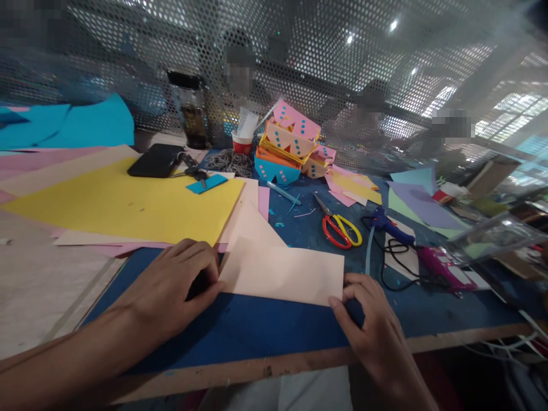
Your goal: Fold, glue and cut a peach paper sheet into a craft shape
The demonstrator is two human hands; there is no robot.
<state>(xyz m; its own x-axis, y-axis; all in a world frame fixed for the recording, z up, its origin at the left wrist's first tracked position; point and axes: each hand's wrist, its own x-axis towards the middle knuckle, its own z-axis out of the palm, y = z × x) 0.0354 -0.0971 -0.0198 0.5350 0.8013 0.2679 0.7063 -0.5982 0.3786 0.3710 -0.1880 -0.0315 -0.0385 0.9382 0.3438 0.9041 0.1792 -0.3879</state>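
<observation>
A folded pale peach paper sheet (282, 273) lies on the blue mat (240, 331) in front of me. My left hand (171, 288) rests curled at the sheet's left edge, fingers bent and pressing on the paper's corner. My right hand (368, 319) pinches the sheet's lower right corner between thumb and fingers. Behind the folded part, more peach paper (250, 222) runs up toward a large yellow sheet (124, 205).
Red and yellow scissors (340, 228), a blue glue gun (387, 225) with a black cord, a pink tool (440, 268), a stack of folded paper boats (289, 145), a black phone (154, 160), keys (194, 171), a jar (190, 111) and coloured sheets lie around. A perforated metal screen stands behind.
</observation>
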